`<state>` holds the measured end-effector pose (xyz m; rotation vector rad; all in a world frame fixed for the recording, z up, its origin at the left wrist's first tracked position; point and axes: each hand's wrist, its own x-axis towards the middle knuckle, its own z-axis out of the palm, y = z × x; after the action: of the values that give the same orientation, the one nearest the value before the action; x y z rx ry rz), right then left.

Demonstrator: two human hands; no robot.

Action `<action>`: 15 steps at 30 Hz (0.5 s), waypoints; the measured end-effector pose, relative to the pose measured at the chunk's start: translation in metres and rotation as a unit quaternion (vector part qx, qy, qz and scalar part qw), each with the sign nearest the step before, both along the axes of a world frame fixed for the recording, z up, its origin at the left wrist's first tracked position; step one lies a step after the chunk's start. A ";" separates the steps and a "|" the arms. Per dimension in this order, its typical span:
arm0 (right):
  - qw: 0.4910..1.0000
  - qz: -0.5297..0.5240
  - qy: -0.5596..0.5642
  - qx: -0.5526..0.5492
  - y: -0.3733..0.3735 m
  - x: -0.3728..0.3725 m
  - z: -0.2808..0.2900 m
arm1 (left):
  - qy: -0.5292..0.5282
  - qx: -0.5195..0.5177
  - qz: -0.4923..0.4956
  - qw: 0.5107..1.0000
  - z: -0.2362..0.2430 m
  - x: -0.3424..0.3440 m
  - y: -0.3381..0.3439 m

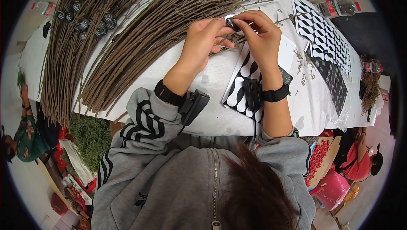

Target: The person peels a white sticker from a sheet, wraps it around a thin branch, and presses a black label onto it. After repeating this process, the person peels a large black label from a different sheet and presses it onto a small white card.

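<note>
In front of my chest, both hands meet at a small round black label [230, 21] with pale print. My left hand [201, 39] pinches the label's left side between thumb and forefinger, its other fingers loosely curled. On the label's other side, my right hand [262, 37] is closed with thumb and fingertips. A thin brown twig [285, 19] shows beside my right hand; whether it passes through the label is hidden by my fingers. Under my right forearm lies a sheet of black-and-white dumbbell-shaped stickers [239, 89].
Long bare twigs [140, 52] spread across the white-covered table [203, 113]. Another bundle at left carries several black round tags [85, 24]. More sticker sheets [318, 26] and a dark label sheet [330, 79] lie right, near a bottle [339, 7]. People sit at both sides.
</note>
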<state>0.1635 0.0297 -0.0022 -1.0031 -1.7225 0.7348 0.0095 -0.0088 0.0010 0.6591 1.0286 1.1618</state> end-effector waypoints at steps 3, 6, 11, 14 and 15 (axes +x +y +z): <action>1.000 0.000 0.002 0.001 0.000 0.000 0.000 | 0.001 -0.001 -0.002 1.000 0.000 0.000 0.000; 1.000 0.000 0.004 0.001 0.000 0.000 0.000 | 0.005 -0.003 -0.003 1.000 0.000 0.000 0.000; 1.000 -0.001 0.004 0.005 0.000 -0.002 0.000 | 0.014 -0.006 -0.002 1.000 0.001 0.000 -0.001; 1.000 -0.005 0.002 0.005 0.000 0.000 0.000 | 0.009 -0.011 0.003 1.000 0.004 0.003 -0.001; 1.000 -0.005 0.002 0.005 0.000 0.000 0.000 | 0.005 -0.015 0.009 1.000 0.006 0.003 -0.001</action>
<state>0.1631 0.0297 -0.0021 -1.0025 -1.7157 0.7200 0.0129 -0.0096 0.0071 0.6341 1.0596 1.1580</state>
